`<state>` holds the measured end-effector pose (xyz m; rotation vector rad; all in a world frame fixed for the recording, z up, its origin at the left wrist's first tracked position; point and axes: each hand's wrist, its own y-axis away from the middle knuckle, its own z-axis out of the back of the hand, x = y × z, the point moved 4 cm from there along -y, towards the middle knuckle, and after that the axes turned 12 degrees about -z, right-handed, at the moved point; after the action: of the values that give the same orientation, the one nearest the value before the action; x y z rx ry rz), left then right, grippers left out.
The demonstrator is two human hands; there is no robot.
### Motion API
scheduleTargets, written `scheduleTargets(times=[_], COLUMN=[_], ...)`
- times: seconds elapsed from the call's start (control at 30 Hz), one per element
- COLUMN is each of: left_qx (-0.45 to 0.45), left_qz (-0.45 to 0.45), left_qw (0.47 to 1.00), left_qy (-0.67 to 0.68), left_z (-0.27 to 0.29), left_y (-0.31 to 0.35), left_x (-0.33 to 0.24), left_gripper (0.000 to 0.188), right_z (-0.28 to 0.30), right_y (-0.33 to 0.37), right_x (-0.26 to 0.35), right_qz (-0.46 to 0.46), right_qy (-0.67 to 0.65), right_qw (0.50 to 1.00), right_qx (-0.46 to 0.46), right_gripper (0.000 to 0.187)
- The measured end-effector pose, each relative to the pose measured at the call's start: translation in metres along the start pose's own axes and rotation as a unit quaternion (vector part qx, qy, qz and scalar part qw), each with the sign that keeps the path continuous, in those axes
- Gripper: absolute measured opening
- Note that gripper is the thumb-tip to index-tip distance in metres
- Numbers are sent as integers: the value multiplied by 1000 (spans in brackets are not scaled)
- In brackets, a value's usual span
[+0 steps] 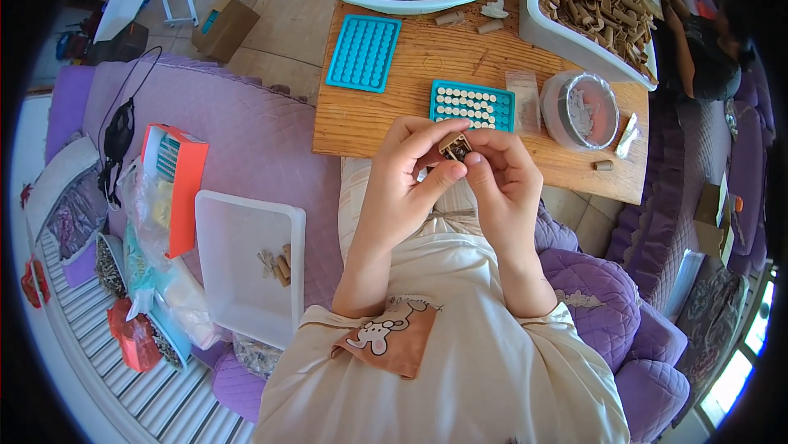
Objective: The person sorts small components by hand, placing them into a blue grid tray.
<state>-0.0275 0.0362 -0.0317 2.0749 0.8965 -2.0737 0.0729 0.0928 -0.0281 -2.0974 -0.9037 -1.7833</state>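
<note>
Clearly, both hands are busy with one small brown piece [453,147]: the left hand [410,169] and the right hand [502,171] pinch it from either side between thumbs and fingers. It sits in front of the person's body, seen against the near edge of the wooden tabletop [361,124], with a dark inside facing up (too small to make out). Just beyond it lies a teal tray [504,107] carrying rows of white discs [464,102]. A round clear tub [555,116] with pale bits inside stands to the right of that tray, and a loose brown tube [603,166] lies near the tabletop's right corner. Farther back are a second teal tray [364,52], a pale blue basin [394,6] heaped with small wrapped items, and a white bin [574,53] full of brown tubes.
</note>
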Motion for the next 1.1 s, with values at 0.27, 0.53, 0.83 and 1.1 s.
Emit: scheduleTargets(times=[0.27, 0.53, 0.83, 1.1], left_qx=[10, -130, -117, -155], left_qz=[-61, -40, 26, 74], left_qw=[998, 987, 978, 884], left_qy=[-23, 91, 168, 435], left_z=[-6, 6, 6, -6], left_y=[-3, 1, 5, 9], left_x=[6, 2, 4, 16], left_gripper=[23, 22, 24, 26], right_z=[-4, 6, 4, 7], right_y=[-6, -4, -1, -9], right_x=[-12, -9, -8, -13], right_qz=[-156, -70, -29, -110], right_qy=[-194, 121, 132, 44], right_qw=[968, 990, 990, 991], right_qx=[36, -24, -41, 57], right_gripper=[15, 15, 6, 6])
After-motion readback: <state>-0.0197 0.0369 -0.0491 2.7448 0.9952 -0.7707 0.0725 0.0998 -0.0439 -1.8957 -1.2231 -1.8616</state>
